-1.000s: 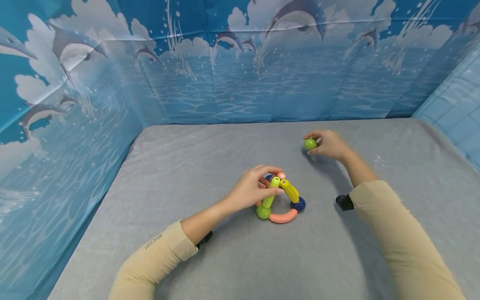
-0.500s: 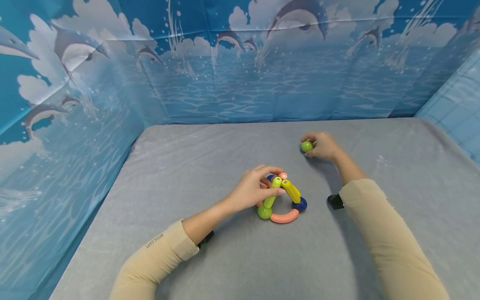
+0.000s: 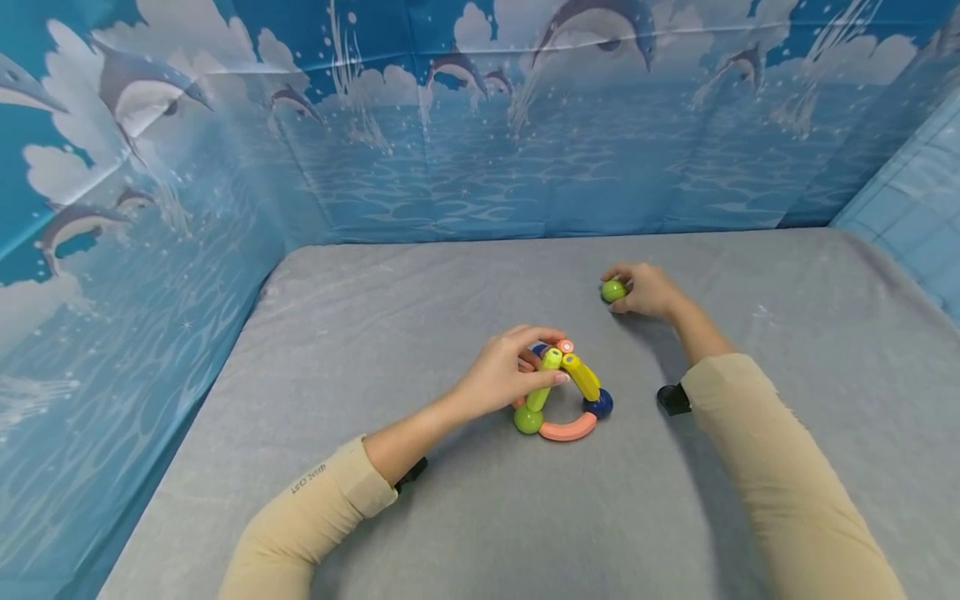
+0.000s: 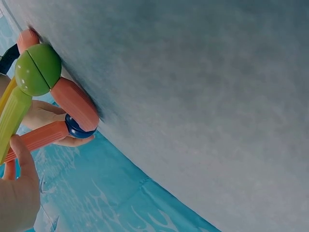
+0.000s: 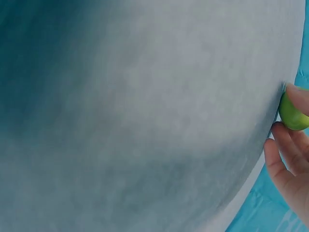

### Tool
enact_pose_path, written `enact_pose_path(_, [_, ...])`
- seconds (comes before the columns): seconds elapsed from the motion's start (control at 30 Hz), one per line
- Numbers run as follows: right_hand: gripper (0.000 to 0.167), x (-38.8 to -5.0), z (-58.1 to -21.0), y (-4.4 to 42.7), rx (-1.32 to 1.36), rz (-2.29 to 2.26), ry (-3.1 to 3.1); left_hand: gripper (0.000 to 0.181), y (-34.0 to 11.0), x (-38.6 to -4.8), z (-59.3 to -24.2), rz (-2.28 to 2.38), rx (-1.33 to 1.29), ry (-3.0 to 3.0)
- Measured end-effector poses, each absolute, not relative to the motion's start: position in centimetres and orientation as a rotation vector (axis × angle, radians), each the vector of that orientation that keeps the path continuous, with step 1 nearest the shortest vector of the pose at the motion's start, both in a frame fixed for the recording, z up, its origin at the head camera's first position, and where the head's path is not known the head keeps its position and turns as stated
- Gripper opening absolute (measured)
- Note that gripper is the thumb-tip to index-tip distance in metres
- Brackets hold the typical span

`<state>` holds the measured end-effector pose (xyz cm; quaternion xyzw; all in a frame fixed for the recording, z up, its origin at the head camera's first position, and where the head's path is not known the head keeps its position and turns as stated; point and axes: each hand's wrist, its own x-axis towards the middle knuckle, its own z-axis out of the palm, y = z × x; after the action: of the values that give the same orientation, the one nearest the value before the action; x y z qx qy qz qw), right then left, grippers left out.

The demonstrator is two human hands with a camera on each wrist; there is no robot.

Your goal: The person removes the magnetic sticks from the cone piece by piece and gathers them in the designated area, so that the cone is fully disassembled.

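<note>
In the head view my left hand (image 3: 504, 372) holds the top of a magnetic rod-and-ball frame, its thumb and fingers around the upper ends of a lime green rod (image 3: 543, 385) and neighbouring pieces. A yellow rod (image 3: 583, 379) leans beside it, down to a dark blue ball (image 3: 598, 403). A curved salmon rod (image 3: 567, 429) joins that to a green ball (image 3: 528, 419) at the base. The left wrist view shows another blue ball (image 4: 79, 126) between salmon rods. Farther back, my right hand (image 3: 648, 290) grips a separate green ball (image 3: 613, 290) at the cloth.
Grey cloth (image 3: 420, 308) covers the table. A blue dolphin-print curtain (image 3: 480, 167) stands along the back and left edges. Lighter blue sheeting (image 3: 911, 200) hangs at the right. Dark wrist devices sit under both cuffs.
My right hand has brought the separate green ball slightly left and down to the cloth, then stayed there. My left hand keeps its hold on the frame.
</note>
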<state>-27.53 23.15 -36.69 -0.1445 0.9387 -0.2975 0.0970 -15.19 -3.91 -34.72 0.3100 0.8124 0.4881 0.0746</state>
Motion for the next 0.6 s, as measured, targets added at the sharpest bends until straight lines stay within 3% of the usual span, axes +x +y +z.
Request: enact_pose_path(0.6, [0.054,-26.0,-34.6,24.5,-0.419,-0.986,2.779,0.048,-4.3,-15.3,-34.7,1.515,0.883,2.361])
